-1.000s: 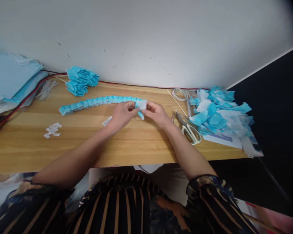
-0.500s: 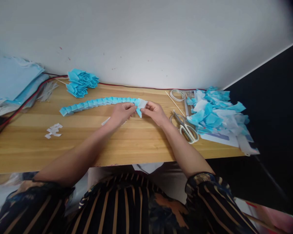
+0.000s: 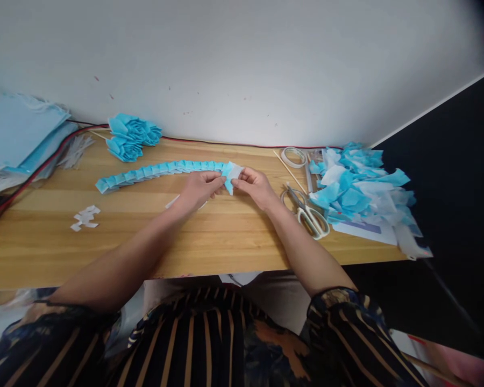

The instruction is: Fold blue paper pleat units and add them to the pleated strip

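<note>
Between my hands is a blue-and-white fabric piece (image 3: 233, 173), partly folded, with a blue tip pointing down. My left hand (image 3: 204, 188) pinches its left side; my right hand (image 3: 255, 186) pinches its right side with thumb and fingers. Just behind my left hand, a curved row of folded blue pieces (image 3: 157, 171) runs left across the table, its right end close to the held piece. I cannot tell whether the two touch. Part of a white strip (image 3: 171, 202) shows beside my left wrist, mostly hidden under it.
Scissors (image 3: 311, 217), a tape roll (image 3: 293, 156) and a thin stick (image 3: 289, 171) lie right of my hands, before a heap of blue and white scraps (image 3: 358, 188). Leftward are blue fabric flowers (image 3: 132, 134), small white pieces (image 3: 85, 217) and stacked blue sheets (image 3: 20, 131).
Both hands keep their pinch on the fabric piece and have barely moved. The whole view has shifted slightly.
</note>
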A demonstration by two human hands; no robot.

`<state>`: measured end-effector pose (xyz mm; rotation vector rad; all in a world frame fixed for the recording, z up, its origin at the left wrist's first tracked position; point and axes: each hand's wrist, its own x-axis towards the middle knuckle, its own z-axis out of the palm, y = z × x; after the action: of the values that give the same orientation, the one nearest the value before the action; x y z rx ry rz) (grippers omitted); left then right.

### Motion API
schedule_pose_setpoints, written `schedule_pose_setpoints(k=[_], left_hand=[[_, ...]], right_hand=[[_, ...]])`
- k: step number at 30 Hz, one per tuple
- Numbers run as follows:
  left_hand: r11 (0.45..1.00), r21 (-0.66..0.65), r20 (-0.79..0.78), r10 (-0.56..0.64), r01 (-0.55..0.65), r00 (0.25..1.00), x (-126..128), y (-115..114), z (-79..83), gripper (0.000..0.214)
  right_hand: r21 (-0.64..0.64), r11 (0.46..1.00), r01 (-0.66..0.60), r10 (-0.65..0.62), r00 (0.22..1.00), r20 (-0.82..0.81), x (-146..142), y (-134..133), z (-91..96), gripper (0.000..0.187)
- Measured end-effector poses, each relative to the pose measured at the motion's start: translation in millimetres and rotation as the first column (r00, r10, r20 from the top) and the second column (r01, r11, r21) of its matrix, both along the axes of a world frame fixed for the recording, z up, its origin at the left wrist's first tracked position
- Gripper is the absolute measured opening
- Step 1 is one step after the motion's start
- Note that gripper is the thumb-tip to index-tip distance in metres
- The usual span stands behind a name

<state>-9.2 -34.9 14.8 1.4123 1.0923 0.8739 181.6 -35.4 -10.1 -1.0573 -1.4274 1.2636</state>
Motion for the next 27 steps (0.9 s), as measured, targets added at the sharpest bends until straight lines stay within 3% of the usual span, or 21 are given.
schedule_pose_setpoints(k=[7, 15, 20, 27], left_hand=[[0.999, -0.024, -0.04, 0.022, -0.023, 0.999, 0.5, -0.1, 2.7, 0.025], [0.999, 0.054, -0.083, -0.001, 0.006, 0.997, -0.6, -0.9, 1.0, 0.025], [0.999, 0.032, -0.105, -0.013, 0.016, 0.994, -1.3, -1.6, 1.4, 0.024], [0.992, 0.102, -0.138, -0.055, 0.069, 0.989, -1.9, -2.3, -3.2, 0.026]], right_hand=[[-0.012, 1.0, -0.028, 0.028, 0.999, -0.02, -1.5, -3.9, 4.8, 0.038], [-0.019, 1.0, -0.017, 0.016, 0.998, -0.056, -2.7, -1.4, 2.0, 0.044], [-0.012, 1.0, 0.004, -0.005, 0.998, -0.057, -2.3, -1.0, 1.2, 0.042], [0.031, 0.999, 0.016, -0.017, 1.0, 0.005, -3.1, -2.7, 4.5, 0.04]])
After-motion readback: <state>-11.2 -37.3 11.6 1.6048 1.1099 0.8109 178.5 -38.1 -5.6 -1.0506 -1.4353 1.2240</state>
